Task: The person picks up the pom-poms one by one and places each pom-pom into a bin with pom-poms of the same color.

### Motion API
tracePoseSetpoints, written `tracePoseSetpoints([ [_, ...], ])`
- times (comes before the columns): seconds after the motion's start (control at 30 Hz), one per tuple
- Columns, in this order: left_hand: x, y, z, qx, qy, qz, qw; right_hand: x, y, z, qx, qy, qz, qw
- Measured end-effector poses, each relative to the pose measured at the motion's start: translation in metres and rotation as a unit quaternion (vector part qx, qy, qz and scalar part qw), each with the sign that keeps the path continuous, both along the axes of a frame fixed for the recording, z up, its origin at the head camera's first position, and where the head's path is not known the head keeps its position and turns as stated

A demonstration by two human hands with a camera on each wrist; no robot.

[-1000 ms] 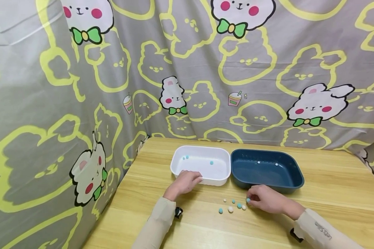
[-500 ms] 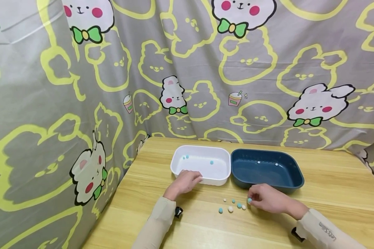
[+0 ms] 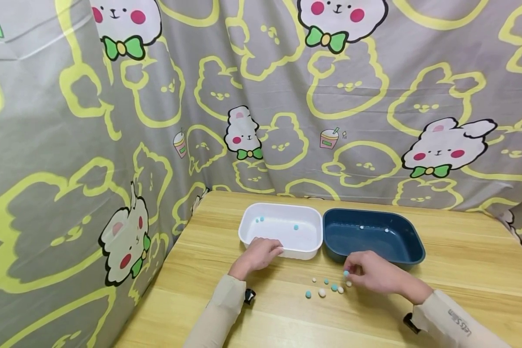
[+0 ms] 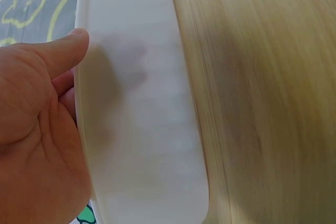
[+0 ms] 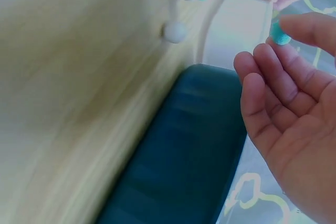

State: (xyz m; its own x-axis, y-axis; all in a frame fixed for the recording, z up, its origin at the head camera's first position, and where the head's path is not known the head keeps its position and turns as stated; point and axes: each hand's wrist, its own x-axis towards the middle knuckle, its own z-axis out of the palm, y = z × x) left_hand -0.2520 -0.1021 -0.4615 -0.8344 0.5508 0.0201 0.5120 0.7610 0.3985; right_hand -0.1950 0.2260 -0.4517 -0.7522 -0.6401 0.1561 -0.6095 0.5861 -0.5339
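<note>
My left hand point(image 3: 258, 254) grips the near rim of a white plastic tub point(image 3: 309, 253); in the left wrist view the thumb point(image 4: 73, 51) lies at the rim and the fingers show faintly through the wall. Between the thumb and a fingertip of my right hand point(image 3: 374, 273) is a small turquoise ball point(image 5: 280, 34), held up off the table. That hand is at the near side of a dark blue tub point(image 3: 374, 237). Below and left of it, several small white and turquoise balls lie on the wood, among them a white ball point(image 3: 322, 292) and a turquoise ball point(image 3: 308, 294).
Both tubs stand side by side on the wooden table point(image 3: 278, 314). Inside the white one are three turquoise balls, such as this ball point(image 3: 296, 227); two white balls, one of them this ball point(image 3: 386, 230), lie in the blue one. A patterned curtain point(image 3: 287, 96) hangs behind and left.
My right hand has risen slightly toward the blue tub with the turquoise ball, and a white ball on the table now shows beneath it. The left hand has stayed on the white tub.
</note>
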Motion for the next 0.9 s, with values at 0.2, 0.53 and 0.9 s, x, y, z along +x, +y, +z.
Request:
tracePoseSetpoints([
  [0.2,0.0,0.0,0.001,-0.001,0.003,-0.001,1.0,0.0,-0.001,0.009,-0.012,-0.006,-0.005,0.9999],
  [0.53,0.0,0.001,-0.001,-0.003,0.002,-0.001,1.0,-0.006,-0.006,0.018,-0.029,0.012,-0.005,0.9995],
  [0.9,0.0,0.001,0.0,-0.006,0.009,0.001,0.9999,-0.015,-0.014,0.029,-0.025,0.013,-0.026,0.9993],
])
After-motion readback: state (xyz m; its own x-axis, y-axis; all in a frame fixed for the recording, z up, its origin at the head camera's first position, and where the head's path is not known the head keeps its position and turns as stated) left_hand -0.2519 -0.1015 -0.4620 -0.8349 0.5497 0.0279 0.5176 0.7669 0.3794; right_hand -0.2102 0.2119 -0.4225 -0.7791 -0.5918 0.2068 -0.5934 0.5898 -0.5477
